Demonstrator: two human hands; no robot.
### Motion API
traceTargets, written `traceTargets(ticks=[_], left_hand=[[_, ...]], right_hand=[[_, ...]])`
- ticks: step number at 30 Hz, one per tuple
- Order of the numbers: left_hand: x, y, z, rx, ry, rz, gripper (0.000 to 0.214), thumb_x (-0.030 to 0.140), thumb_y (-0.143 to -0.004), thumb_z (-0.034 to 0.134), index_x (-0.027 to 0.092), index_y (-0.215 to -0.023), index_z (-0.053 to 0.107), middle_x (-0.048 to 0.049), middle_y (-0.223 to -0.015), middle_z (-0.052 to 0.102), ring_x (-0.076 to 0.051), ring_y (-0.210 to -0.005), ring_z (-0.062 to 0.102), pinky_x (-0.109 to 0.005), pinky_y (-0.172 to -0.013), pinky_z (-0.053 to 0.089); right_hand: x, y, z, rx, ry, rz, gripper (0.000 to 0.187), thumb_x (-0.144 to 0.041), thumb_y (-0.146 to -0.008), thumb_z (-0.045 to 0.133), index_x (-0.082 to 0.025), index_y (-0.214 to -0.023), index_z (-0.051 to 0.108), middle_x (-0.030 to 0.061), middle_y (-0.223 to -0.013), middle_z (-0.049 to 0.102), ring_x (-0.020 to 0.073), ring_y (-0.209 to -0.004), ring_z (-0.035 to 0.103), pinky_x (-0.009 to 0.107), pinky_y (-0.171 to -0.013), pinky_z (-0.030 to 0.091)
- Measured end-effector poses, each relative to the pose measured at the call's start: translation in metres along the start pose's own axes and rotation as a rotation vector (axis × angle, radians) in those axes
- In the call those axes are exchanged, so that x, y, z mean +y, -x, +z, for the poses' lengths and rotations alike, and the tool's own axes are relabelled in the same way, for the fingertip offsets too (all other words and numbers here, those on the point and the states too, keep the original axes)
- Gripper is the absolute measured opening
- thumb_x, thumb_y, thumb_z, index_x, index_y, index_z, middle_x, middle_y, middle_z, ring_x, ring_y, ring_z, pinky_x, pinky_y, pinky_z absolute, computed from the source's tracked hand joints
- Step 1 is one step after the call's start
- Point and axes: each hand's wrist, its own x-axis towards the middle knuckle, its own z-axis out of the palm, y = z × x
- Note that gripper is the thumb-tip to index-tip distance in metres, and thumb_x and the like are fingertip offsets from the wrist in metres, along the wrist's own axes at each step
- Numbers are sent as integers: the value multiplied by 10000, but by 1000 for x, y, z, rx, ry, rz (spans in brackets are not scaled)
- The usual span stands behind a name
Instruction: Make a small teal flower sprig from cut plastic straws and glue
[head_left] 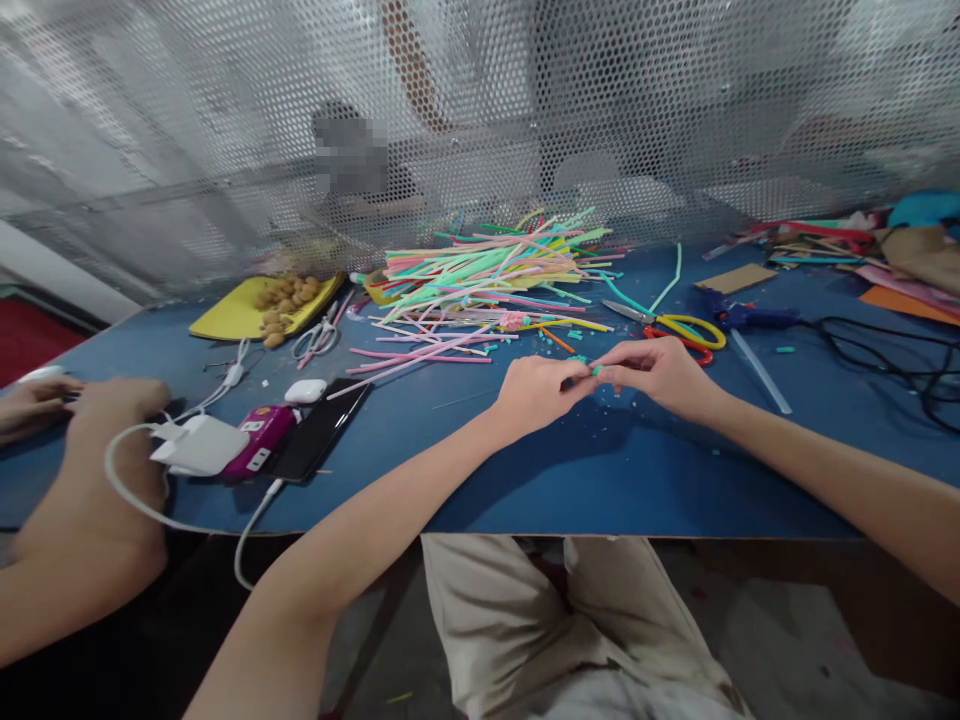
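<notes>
My left hand (536, 390) and my right hand (660, 372) meet over the blue table (600, 470), fingertips pinched together. Between them sits a small teal piece of straw (594, 369), held by both. A big heap of coloured straws (495, 275) lies just beyond my hands. Scissors with yellow and red handles (679, 330) rest to the right of the heap, close to my right hand. Tiny teal and orange cut bits are scattered on the table around my hands.
Another person's hands (82, 410) rest at the left edge beside a white charger (196, 445), a pink power bank (262, 435) and a black phone (319, 440). A yellow tray of nuts (232, 315) sits back left. A blue glue gun (742, 315) and black cable (885, 350) lie right.
</notes>
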Motion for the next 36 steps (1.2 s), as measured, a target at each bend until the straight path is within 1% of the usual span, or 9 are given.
traceTargets(ticks=[9,13,16,18,20,23,26,29,36], left_hand=[[1,-1,2,-64,13,2,367,502,-995,567,258,-819,776,-10,-770,775,-139,-667,668,-247,-637,368],[2,-1,2,-14,27,-1,333,519,-969,615,252,-832,761,-6,-814,786,-138,-688,676,-245,-660,390],[3,-1,2,43,53,-10,291,533,-915,694,273,-1031,752,7,-862,795,-140,-709,680,-242,-670,407],[2,-1,2,74,67,-10,421,539,-884,733,283,-1218,706,2,-928,802,-143,-723,684,-242,-684,430],[1,-1,1,99,67,27,499,537,-889,732,292,-1319,670,-18,-1041,798,-147,-768,695,-249,-722,456],[-1,-1,1,99,69,113,410,507,-928,697,331,-1298,704,-31,-1187,762,-157,-891,714,-253,-770,472],[-4,-1,1,106,54,182,317,486,-970,644,363,-1247,736,-19,-1210,745,-171,-997,716,-256,-787,472],[-7,-2,1,115,12,227,301,485,-999,594,367,-1230,746,-13,-1197,745,-172,-990,717,-268,-784,472],[-10,-3,-1,54,60,169,261,470,-1003,582,366,-1157,766,-24,-1186,737,-179,-999,705,-260,-791,463]], right_hand=[[-3,1,-3,21,113,-67,294,-515,-816,767,-227,-872,794,46,-867,766,180,-712,653,344,-711,538],[-6,1,-3,34,105,-54,269,-492,-812,778,-226,-850,789,44,-853,764,198,-769,666,350,-756,542],[-7,1,-3,66,92,-46,290,-515,-813,776,-228,-855,790,49,-857,764,205,-766,665,358,-750,538],[-7,1,-3,64,81,-34,294,-523,-812,777,-231,-849,788,43,-840,760,200,-750,661,356,-746,534],[-7,2,-3,46,59,-27,290,-523,-805,785,-234,-830,786,34,-828,760,198,-756,666,352,-756,534],[-6,1,-3,25,47,-23,310,-542,-793,793,-235,-835,793,34,-857,766,211,-804,677,350,-768,534],[-3,0,-3,14,50,-36,328,-564,-795,791,-240,-845,795,33,-875,764,219,-846,676,353,-800,529],[-1,-1,-3,12,-3,-58,323,-563,-774,816,-247,-841,796,37,-949,776,234,-927,686,375,-893,530],[2,0,-1,-18,-73,62,387,-600,-734,834,-253,-905,827,44,-942,793,242,-885,692,392,-871,548]])
